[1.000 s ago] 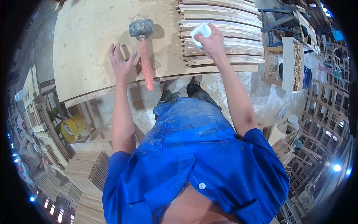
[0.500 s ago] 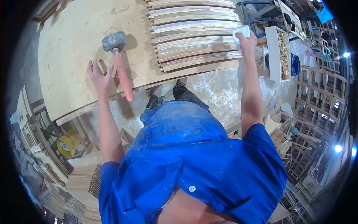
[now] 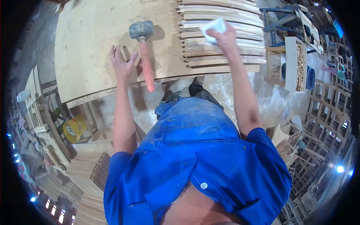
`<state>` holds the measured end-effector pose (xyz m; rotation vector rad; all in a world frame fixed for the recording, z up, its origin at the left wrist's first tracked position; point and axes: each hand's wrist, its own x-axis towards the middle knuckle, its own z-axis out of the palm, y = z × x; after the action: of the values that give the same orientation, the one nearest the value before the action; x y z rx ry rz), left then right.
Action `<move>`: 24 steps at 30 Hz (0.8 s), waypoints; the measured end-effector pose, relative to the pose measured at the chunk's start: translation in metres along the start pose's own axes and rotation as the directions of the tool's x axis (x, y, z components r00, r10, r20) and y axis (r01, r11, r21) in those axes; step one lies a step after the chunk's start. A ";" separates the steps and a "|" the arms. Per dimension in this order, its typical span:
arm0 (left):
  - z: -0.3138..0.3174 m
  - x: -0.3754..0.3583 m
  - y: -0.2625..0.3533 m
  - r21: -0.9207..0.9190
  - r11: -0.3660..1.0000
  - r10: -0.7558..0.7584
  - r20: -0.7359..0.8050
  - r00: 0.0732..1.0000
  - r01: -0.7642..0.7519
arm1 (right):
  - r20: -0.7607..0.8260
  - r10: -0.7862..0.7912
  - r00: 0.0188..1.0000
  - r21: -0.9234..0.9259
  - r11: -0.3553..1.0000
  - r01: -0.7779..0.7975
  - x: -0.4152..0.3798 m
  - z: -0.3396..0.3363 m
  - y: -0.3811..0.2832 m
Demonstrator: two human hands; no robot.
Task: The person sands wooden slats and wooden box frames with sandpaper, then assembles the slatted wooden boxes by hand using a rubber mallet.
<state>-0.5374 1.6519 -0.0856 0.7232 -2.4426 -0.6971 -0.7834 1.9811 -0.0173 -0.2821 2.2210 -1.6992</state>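
Note:
My right hand [image 3: 226, 40] is wrapped around a white object [image 3: 214, 29], blurred, that looks like a plastic bottle. It is over a row of narrow wooden slats [image 3: 210, 50] lying side by side on the plywood table [image 3: 88, 48]. Thin pale, shiny streaks run along several slats. My left hand [image 3: 123, 64] is at the table's near side, fingers spread, holding nothing. Just to its right lies a mallet [image 3: 145, 62] with a dark head and a red handle, whose end sticks out past the table edge.
Right of the table stands a box [image 3: 296, 63] filled with small wooden pieces, with a blue bucket [image 3: 310, 78] beside it. A yellow bucket [image 3: 75, 129] sits at lower left near stacked wooden panels [image 3: 84, 165]. Wooden frames [image 3: 326, 105] are piled at right.
My right hand has swept left along the slats with the white bottle, from their right end to about the middle. My left hand stays open beside the mallet; the whole view has shifted.

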 end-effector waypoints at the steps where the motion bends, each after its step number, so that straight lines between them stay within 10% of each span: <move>1: 0.000 -0.001 0.000 -0.004 1.000 0.013 -0.001 1.000 -0.013 | 0.005 0.001 1.000 0.004 1.000 -0.001 0.001 0.022 -0.002; 3: -0.001 0.000 0.004 -0.026 1.000 0.000 0.006 1.000 0.000 | -0.005 -0.118 0.993 -0.267 0.957 0.112 0.005 0.050 -0.003; 24: 0.007 -0.002 -0.008 0.140 0.989 0.050 -0.074 0.996 -0.039 | -0.454 -0.043 0.890 -0.343 0.930 -0.131 0.055 -0.247 0.062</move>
<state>-0.5375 1.6496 -0.0964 0.7319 -2.4458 -0.4763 -0.9246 2.1998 -0.0266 0.1032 2.8661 -1.4210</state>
